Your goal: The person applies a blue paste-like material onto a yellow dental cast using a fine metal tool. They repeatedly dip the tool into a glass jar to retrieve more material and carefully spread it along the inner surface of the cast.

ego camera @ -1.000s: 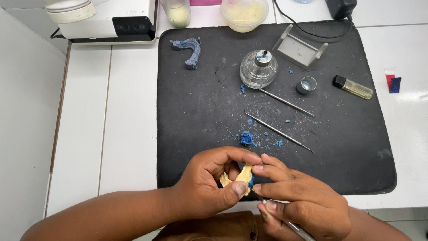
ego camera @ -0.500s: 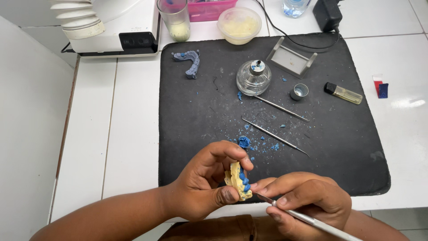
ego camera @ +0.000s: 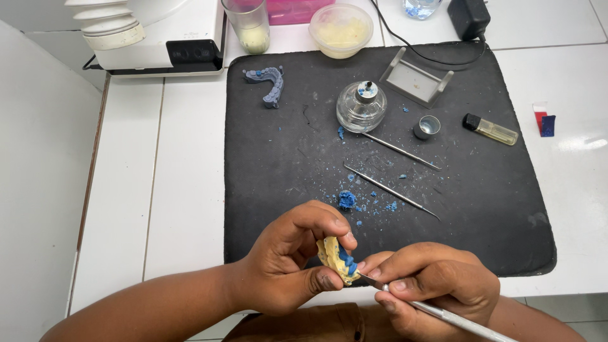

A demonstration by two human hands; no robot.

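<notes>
— Where's the dental cast?
— Pinched in the left hand, above the black mat's near edge.
— The right hand?
— Gripping a metal tool, tip touching the cast's blue wax.

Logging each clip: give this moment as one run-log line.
left hand: holds yellow cast with blue wax | right hand: holds metal tool, tip at cast | mat: two spare tools, glass burner, wax crumbs

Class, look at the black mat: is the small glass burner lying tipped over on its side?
No. The glass burner stands upright on the black mat, its metal cap on top, with two thin metal tools lying flat beside it.
</notes>
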